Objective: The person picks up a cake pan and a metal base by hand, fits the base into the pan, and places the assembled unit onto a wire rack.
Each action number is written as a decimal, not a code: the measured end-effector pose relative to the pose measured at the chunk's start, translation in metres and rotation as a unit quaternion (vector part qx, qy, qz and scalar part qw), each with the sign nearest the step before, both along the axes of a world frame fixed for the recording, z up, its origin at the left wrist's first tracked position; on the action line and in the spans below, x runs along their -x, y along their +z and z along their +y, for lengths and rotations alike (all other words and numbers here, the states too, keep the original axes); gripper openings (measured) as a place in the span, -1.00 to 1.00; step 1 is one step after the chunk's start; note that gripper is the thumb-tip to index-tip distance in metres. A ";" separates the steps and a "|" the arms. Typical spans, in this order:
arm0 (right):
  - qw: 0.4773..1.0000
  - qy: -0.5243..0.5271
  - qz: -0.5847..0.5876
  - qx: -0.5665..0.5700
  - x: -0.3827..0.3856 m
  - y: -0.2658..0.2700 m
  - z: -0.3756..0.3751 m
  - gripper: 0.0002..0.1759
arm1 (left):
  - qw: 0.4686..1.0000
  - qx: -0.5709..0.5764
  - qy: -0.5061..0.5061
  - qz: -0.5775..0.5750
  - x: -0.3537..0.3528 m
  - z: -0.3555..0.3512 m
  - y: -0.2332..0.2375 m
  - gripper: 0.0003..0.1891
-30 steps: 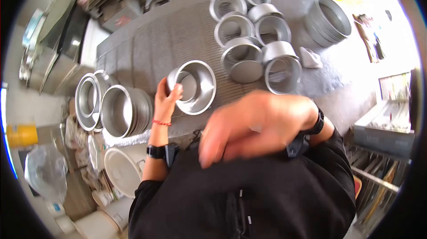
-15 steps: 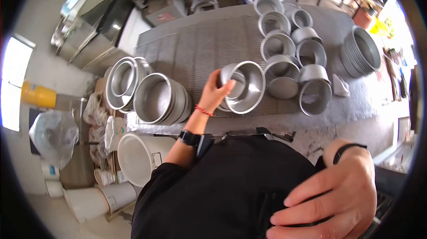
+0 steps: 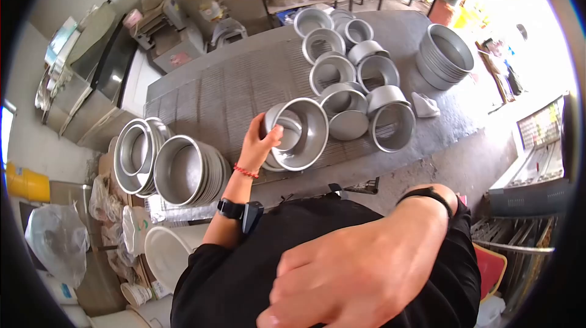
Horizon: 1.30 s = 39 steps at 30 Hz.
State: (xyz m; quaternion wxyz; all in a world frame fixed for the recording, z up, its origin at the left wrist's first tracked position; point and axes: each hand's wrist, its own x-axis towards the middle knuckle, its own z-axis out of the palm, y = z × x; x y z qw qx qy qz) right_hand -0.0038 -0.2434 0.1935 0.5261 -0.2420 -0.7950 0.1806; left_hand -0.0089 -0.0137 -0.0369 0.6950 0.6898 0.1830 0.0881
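My left hand (image 3: 260,142), with a red bead bracelet and a dark watch, grips the left side of a round metal cake pan (image 3: 312,129). The thumb is at a smaller pan's inner side and the fingers are outside; the pan tilts with its mouth toward me. Close to the camera, my right hand (image 3: 366,267) hangs over my black shirt, back upward, fingers loosely bent. Nothing shows in it, though its fingertips are partly cut off. To the left is a nested stack of pans (image 3: 183,172), with another pan group (image 3: 135,156) beside it.
Several pans (image 3: 332,72) stand in rows on the metal table (image 3: 232,65). At the right are a tall pan stack (image 3: 445,56) and a crumpled white cloth (image 3: 425,105). A white bucket (image 3: 162,255) sits below the table's left front edge.
My view has turned to the right. My right hand has swung inward and left across my body, its fingers now more bent. My left hand keeps its hold on the cake pan.
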 end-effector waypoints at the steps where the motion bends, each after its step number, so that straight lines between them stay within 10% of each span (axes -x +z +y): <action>1: 0.999 0.001 0.003 0.045 0.001 0.001 -0.006 -0.71 | 1.000 -0.006 -0.009 -0.012 0.002 0.004 -0.001 -0.39; 9: 0.989 -0.061 0.102 0.085 -0.005 -0.005 -0.007 -0.84 | 0.992 0.099 -0.065 -0.034 0.020 0.037 0.001 -0.35; 12: 0.816 -0.464 0.243 0.242 -0.018 -0.038 0.002 -0.84 | 0.984 0.134 -0.108 -0.048 0.026 0.042 0.003 -0.32; 15: 0.673 -0.657 0.039 0.339 -0.052 -0.104 0.007 -0.60 | 0.974 0.173 -0.144 -0.037 0.031 0.037 0.004 -0.31; 17: 0.655 -0.705 -0.083 0.259 -0.056 -0.161 0.001 -0.54 | 0.961 0.173 -0.210 -0.050 0.032 0.030 0.006 -0.28; 19: 0.584 -0.631 -0.022 0.510 -0.050 -0.166 -0.005 -0.59 | 0.950 0.134 -0.277 -0.050 0.034 0.018 0.002 -0.28; 21: 0.563 -0.632 0.040 0.531 -0.042 -0.184 -0.019 -0.64 | 0.938 0.092 -0.329 -0.054 0.035 0.012 -0.008 -0.27; 25: 0.429 -0.737 0.045 0.521 -0.053 -0.227 -0.074 -0.60 | 0.940 -0.252 -0.202 -0.111 0.024 0.027 -0.078 -0.34; 28: 0.407 -0.817 0.143 0.383 -0.072 -0.223 -0.105 -0.54 | 0.962 -0.266 -0.067 -0.007 0.020 0.037 -0.081 -0.38; 39: 0.521 -0.758 -0.097 0.380 -0.116 -0.296 -0.079 -0.48 | 0.917 -0.379 0.078 0.095 0.022 0.054 -0.109 -0.46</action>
